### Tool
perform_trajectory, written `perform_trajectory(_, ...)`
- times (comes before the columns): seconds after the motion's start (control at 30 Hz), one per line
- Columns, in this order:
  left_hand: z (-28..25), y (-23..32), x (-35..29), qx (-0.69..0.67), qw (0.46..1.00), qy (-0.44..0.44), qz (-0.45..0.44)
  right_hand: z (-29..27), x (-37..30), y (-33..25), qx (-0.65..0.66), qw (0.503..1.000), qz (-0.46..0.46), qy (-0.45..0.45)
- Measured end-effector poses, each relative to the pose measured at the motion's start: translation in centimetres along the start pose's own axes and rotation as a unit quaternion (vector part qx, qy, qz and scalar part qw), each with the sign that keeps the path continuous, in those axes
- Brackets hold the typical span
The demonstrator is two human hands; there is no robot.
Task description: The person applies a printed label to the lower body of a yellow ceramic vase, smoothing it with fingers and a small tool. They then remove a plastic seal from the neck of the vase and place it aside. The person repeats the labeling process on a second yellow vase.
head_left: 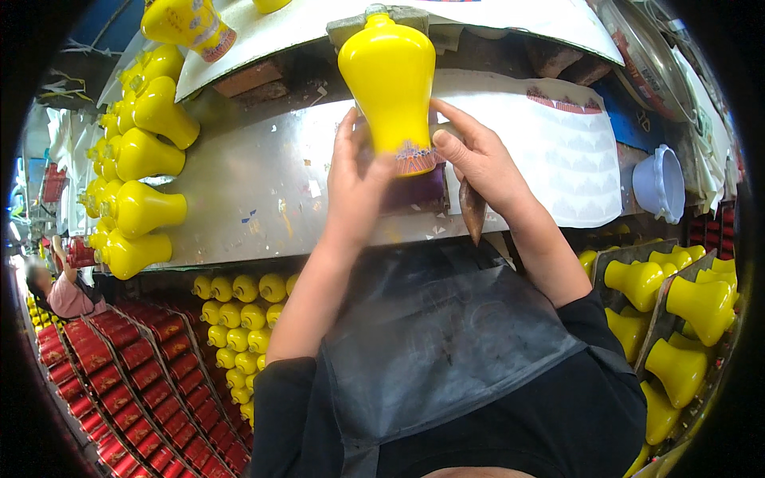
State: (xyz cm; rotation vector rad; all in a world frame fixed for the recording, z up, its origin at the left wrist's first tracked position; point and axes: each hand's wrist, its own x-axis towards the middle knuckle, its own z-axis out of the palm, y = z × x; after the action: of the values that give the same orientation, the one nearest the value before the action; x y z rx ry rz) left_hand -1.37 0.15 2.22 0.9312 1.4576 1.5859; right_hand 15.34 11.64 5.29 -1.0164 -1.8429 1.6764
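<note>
Working at a scuffed metal bench (263,191) dotted with scraps, we have the yellow bottle (386,80) between our hands, neck pointing away; our right hand (476,151) grips a brown pointed tool (472,213), thumb and forefinger beside the bottle, while whether our blurred left hand (355,183) grasps it we cannot tell. Around us, a patterned white sheet (558,171) lies right, near a lavender tub (658,185), with yellow vessels (151,209) lining the left and red packages (151,358) racked below.
</note>
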Motion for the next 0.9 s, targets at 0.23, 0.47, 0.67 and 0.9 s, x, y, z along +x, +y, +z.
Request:
perform_trajectory(0.23, 0.4, 0.5, 0.6, 0.068, 0.998, 0.001, 0.006, 1.2, 1.2, -0.9, -0.224, 0.973, -0.023, 0.059)
perform_trajectory(0.47, 0.1, 0.3, 0.7, 0.003, 1.0, -0.019, -0.015, 0.6, 1.3, -0.9, -0.176, 0.984, -0.017, 0.033)
perform_trajectory(0.67, 0.3, 0.4, 0.8, 0.033, 0.999, -0.003, -0.027, 0.7, 1.2, -0.8, -0.161, 0.986, -0.031, 0.031)
perform_trajectory(0.9, 0.3, 0.1, 0.9, 0.05, 0.998, -0.009, -0.037, -1.4, 2.0, -1.5, 0.059, 0.996, 0.062, 0.002)
